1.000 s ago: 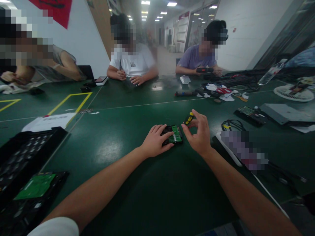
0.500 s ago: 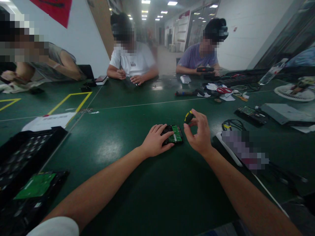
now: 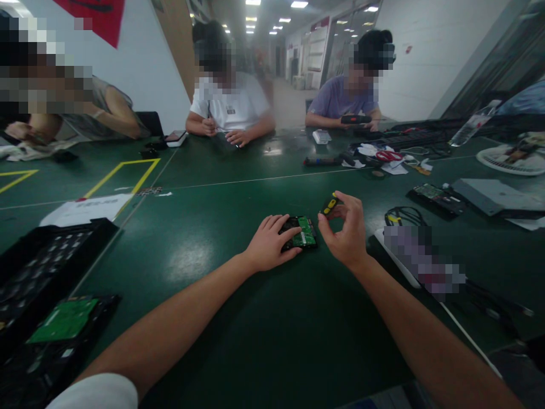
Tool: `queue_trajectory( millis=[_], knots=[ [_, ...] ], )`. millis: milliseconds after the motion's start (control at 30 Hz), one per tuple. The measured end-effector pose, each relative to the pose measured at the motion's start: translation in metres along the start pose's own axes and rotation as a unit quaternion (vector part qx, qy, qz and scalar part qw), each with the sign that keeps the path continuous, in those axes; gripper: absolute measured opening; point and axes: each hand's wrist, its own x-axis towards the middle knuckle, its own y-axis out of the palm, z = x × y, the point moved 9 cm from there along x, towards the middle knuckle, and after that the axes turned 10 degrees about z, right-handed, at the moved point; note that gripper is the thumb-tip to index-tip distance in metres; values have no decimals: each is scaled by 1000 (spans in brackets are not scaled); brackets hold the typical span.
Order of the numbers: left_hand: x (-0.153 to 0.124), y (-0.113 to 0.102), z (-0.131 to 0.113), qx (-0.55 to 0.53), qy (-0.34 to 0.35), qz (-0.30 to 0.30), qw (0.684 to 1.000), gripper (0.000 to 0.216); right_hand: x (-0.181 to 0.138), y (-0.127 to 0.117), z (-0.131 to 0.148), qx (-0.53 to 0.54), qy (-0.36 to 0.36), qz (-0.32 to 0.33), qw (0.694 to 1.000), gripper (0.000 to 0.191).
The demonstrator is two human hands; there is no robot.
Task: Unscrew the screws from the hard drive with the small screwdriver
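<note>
My left hand lies over a hard drive, its thumb along the near edge and its other fingers across the top and far side, holding it on the table. The drive's green circuit board faces up; its left part is hidden under the hand. Just to the right, my right hand pinches a small black and yellow screwdriver between thumb and fingers. The handle is tilted above the drive's right end; I cannot make out its tip.
At left stand a black tray and another drive with a green board. To the right lie a white power strip, a drive and a grey metal box. Several people sit across the green table.
The screwdriver handle has turned in my right fingers, showing more of its yellow. My left hand and the hard drive have stayed in place.
</note>
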Motion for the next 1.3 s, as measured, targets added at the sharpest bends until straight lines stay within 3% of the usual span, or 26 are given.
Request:
queue_trajectory(
  millis=[533, 833, 1300],
  knots=[
    [0, 1, 1, -11, 0, -4, 1000, 60, 0, 0, -1, -9, 9, 1, 1000, 75],
    [-1, -1, 0, -6, 0, -10, 1000, 59, -1, 8, 3, 19, -2, 37, 999, 73],
    [0, 2, 2, 2, 0, 0, 1000, 61, 2, 3, 4, 5, 4, 29, 1000, 63]
  ],
)
